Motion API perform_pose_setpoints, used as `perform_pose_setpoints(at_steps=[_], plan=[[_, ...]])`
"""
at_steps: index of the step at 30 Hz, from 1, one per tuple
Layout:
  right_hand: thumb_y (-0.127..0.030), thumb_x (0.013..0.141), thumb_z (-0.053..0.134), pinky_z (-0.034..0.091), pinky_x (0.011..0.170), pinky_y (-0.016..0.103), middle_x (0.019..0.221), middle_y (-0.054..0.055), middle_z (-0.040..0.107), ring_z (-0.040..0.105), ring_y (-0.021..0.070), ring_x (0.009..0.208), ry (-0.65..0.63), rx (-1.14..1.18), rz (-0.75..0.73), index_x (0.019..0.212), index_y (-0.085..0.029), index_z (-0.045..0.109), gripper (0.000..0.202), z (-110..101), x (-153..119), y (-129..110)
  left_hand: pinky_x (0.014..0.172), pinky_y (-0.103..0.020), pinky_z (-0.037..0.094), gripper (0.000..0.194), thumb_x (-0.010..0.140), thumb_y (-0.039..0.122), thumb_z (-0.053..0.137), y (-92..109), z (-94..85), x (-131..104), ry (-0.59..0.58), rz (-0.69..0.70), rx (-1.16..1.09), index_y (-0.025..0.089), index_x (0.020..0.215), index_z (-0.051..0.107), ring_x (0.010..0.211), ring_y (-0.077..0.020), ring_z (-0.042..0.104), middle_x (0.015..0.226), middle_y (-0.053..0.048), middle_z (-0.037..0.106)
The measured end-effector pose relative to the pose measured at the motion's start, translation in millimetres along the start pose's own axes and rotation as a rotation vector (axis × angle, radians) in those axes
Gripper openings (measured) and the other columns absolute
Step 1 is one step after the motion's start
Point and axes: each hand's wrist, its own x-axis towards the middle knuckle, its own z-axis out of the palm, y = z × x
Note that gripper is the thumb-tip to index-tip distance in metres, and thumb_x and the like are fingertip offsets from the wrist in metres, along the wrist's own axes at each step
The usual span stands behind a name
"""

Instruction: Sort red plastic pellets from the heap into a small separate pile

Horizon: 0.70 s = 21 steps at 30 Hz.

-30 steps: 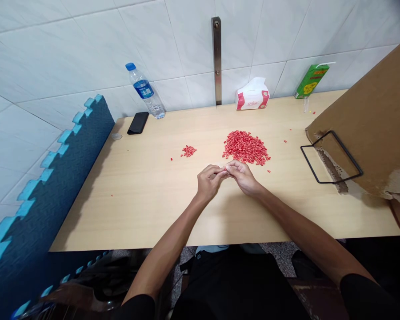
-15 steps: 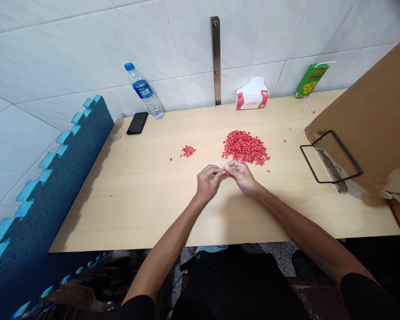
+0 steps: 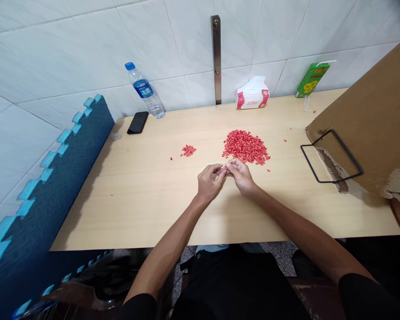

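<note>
My left hand (image 3: pixel 209 180) and my right hand (image 3: pixel 242 177) meet at the fingertips over the table, just in front of a large pile of small red plastic pieces (image 3: pixel 246 146). Between the fingertips a small red piece (image 3: pixel 225 166) shows, mostly covered; both hands are closed in a pinch around it. Its exact kind is too small to make out. To the left of the large pile lies a small heap of the same red pieces (image 3: pixel 188 150), with one loose piece (image 3: pixel 171 158) beside it.
A phone (image 3: pixel 138 122), a water bottle (image 3: pixel 146 92), a tissue pack (image 3: pixel 252 98) and a green drink carton (image 3: pixel 311 80) stand along the wall. At right, a cardboard sheet (image 3: pixel 370 115) has a black wire frame (image 3: pixel 331 156) against it. Blue foam matting (image 3: pixel 63 178) edges the left side.
The fingers have shifted slightly around the small red piece, and the thumbs sit a little differently. The piles look the same.
</note>
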Motion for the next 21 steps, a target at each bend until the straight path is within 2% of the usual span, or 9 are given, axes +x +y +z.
perform_pose_setpoints(at_steps=[4, 14, 21], plan=[[-0.050, 0.073, 0.069, 0.054, 0.068, 0.031, 0.066, -0.002, 0.064, 0.066, 0.0153, 0.066, 0.014, -0.026, -0.023, 0.079, -0.022, 0.053, 0.033, -0.2, 0.2, 2.1, 0.071, -0.026, 0.050, 0.012, 0.083, 0.029, 0.061, 2.2, 0.2, -0.3, 0.003, 0.008, 0.044, 0.018, 0.085, 0.067, 0.074, -0.0134, 0.064, 0.080, -0.004, 0.069], [-0.047, 0.074, 0.069, 0.052, 0.066, 0.029, 0.064, -0.003, 0.063, 0.063, 0.0128, 0.062, 0.051, -0.072, -0.061, 0.077, -0.021, 0.055, 0.029, -2.0, 0.5, 6.7, 0.069, -0.025, 0.049, 0.011, 0.084, 0.020, 0.057, -1.1, 0.6, 0.2, -0.033, 0.012, 0.069, 0.018, 0.082, 0.067, 0.073, -0.0128, 0.063, 0.079, -0.003, 0.069], [-0.049, 0.075, 0.067, 0.052, 0.065, 0.030, 0.064, -0.002, 0.063, 0.062, 0.0130, 0.061, 0.052, -0.098, -0.104, 0.077, -0.021, 0.055, 0.030, -2.9, -0.4, 7.7, 0.068, -0.025, 0.046, 0.012, 0.085, 0.022, 0.055, -3.9, 0.1, 0.2, -0.047, 0.058, 0.136, 0.019, 0.080, 0.066, 0.075, -0.0137, 0.060, 0.078, -0.003, 0.067]])
